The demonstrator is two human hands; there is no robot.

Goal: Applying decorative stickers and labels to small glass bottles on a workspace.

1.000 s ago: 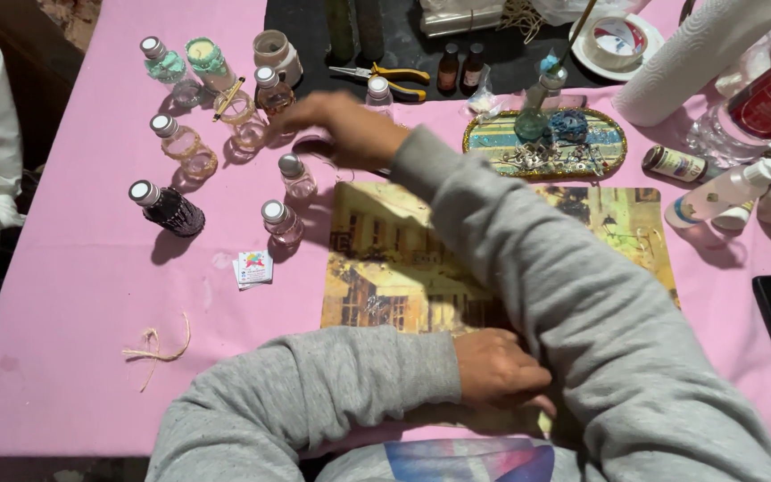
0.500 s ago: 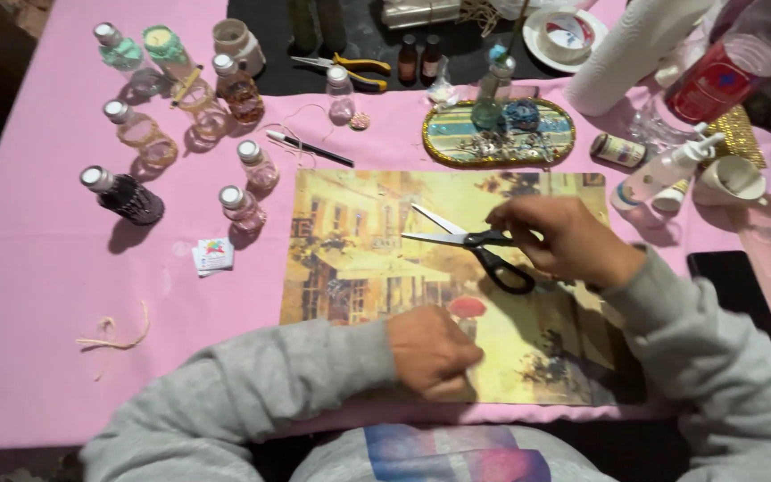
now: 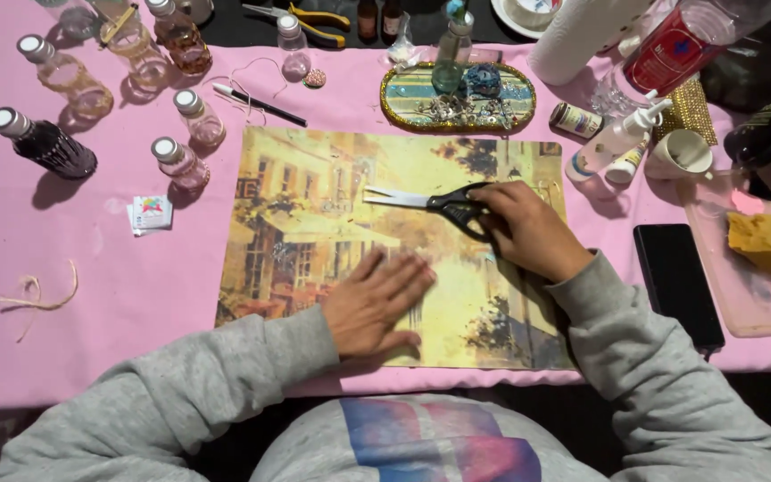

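My right hand [image 3: 528, 230] is closed around the black handles of a pair of scissors [image 3: 435, 203], whose silver blades lie slightly parted and point left across the upper middle of a printed street-scene picture [image 3: 314, 223]. That picture lies flat on the pink tablecloth [image 3: 91, 295], right in front of me. My left hand [image 3: 375, 303] rests palm down on the lower part of the print with fingers spread flat, gripping nothing.

To the left of the print stand several small glass bottles [image 3: 180, 162] with silver caps, one of them dark [image 3: 42, 143], and a little square packet [image 3: 151, 212] lies just beside the print's left edge. A loop of pale twine [image 3: 37, 295] sits well apart, near the table's left side. Above the print is an oval tray [image 3: 457, 96] holding small trinkets (too tiny to make out). On my right lie a black phone [image 3: 675, 281], a white cup [image 3: 680, 153], and a pink tray [image 3: 742, 295] with a yellow sponge [image 3: 769, 241].
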